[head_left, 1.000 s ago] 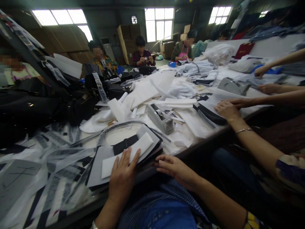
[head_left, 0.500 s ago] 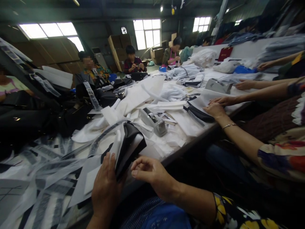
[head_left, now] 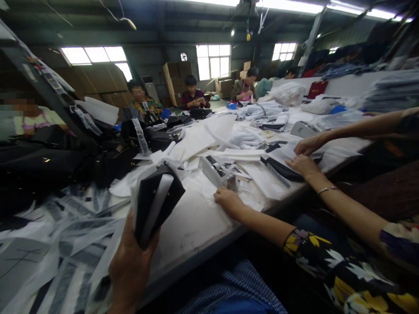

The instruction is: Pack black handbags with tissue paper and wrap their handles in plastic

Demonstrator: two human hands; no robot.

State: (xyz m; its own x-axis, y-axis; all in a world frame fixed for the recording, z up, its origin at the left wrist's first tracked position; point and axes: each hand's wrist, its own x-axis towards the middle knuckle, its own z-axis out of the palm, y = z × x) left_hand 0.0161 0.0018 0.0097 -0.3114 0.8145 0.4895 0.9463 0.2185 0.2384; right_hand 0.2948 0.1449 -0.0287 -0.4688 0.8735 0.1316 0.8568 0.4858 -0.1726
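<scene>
My left hand is closed round the lower end of a small black handbag and holds it tilted above the table edge. A white padding strip runs down the bag's near side, and white wrapping shows along its left. At the front end of a grey tape dispenser, my right hand has its fingers pinched together near the cutting edge. Whatever lies between those fingertips is too small to make out. The dispenser stands on the table among white sheets.
Clear strips with dark pieces lie at the left. Black bags are piled beyond them. White foam sheets cover the middle. At the right, a co-worker's hands press on another wrapped black bag. Several people sit across the table.
My right hand has moved from beside the handbag to the tape dispenser's front end. My left hand has shifted the bag leftward and turned it. The view has tilted up.
</scene>
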